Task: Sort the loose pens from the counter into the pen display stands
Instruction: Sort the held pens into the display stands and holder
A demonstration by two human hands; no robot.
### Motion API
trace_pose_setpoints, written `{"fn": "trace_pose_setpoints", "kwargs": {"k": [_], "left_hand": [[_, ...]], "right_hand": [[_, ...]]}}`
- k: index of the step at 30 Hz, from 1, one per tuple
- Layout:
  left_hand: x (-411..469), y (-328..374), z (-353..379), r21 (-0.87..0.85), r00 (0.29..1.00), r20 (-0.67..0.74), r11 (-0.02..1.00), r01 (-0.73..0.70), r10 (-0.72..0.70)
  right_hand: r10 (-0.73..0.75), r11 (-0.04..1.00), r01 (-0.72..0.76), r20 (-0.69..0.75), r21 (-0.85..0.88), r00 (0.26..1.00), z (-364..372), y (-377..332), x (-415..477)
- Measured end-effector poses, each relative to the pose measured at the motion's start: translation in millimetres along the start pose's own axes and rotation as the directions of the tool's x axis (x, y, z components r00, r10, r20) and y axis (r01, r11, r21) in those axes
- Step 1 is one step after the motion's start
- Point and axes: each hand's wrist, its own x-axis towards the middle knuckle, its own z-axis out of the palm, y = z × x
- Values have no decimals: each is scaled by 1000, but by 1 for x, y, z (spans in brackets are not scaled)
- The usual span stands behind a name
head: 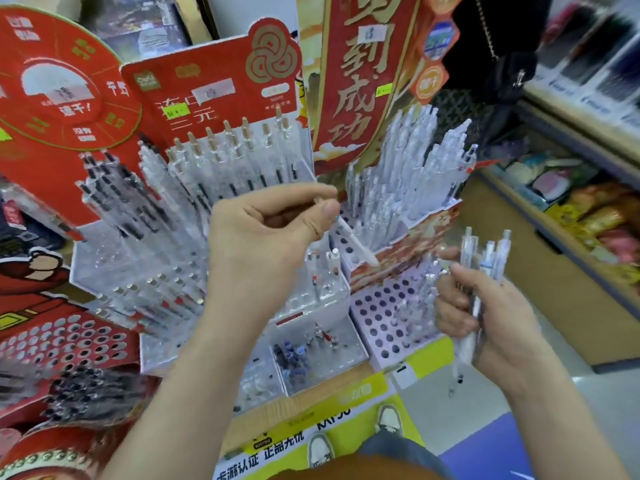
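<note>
Head view only, so: left hand (270, 237) has thumb and fingers (308, 195) clamped on one white pen (356, 242), angled tip-down at the holed display stand (388, 308), I'd guess so it drops straight into a free hole. Right hand (485, 320) has its fingers wrapped round a bundle of pens (485, 258), held upright and off to the side. Front tiers show lots of empty holes. The back rows are packed with tall pens (408, 161), so room looks tight there.
</note>
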Motion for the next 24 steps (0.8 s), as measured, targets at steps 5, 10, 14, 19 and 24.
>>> {"fn": "trace_pose_setpoints", "kwargs": {"k": [5, 10, 14, 19, 24], "left_hand": [[-13, -25, 64, 186, 998, 65, 983, -3, -9], [-12, -69, 103, 343, 997, 73, 939, -23, -2], [-10, -93, 123, 367, 996, 22, 928, 67, -81], [-8, -117, 140, 405, 991, -8, 906, 126, -134], [-8, -138, 148, 465, 996, -7, 882, 82, -89]], "right_hand": [[15, 993, -7, -68, 119, 998, -38, -26, 10], [-19, 1000, 18, -82, -2, 996, -63, -50, 20], [0, 999, -2, -40, -42, 999, -76, -58, 31], [73, 995, -68, 75, -69, 994, -83, -58, 45], [155, 985, -146, 91, -93, 984, -88, -55, 56]]}}
